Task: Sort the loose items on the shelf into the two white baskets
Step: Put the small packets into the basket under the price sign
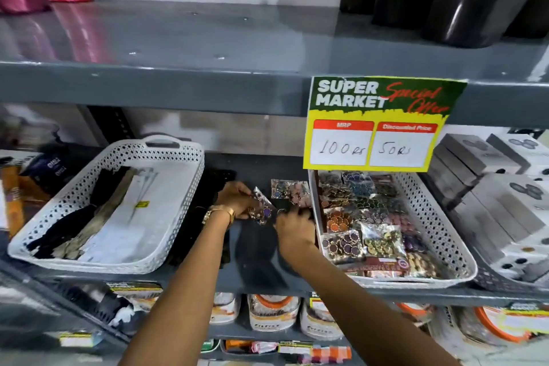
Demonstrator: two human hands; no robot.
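Left grip (237, 199) pinches crinkly clear packet (261, 208).

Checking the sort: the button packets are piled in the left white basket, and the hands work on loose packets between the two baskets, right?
Not quite. The head view shows the button packets piled in the right white basket; the left white basket holds dark strips.

Bright, even light overhead; glare streaks the glossy upper shelf (208, 38). Edges bow and smear; lower shelves are soft.
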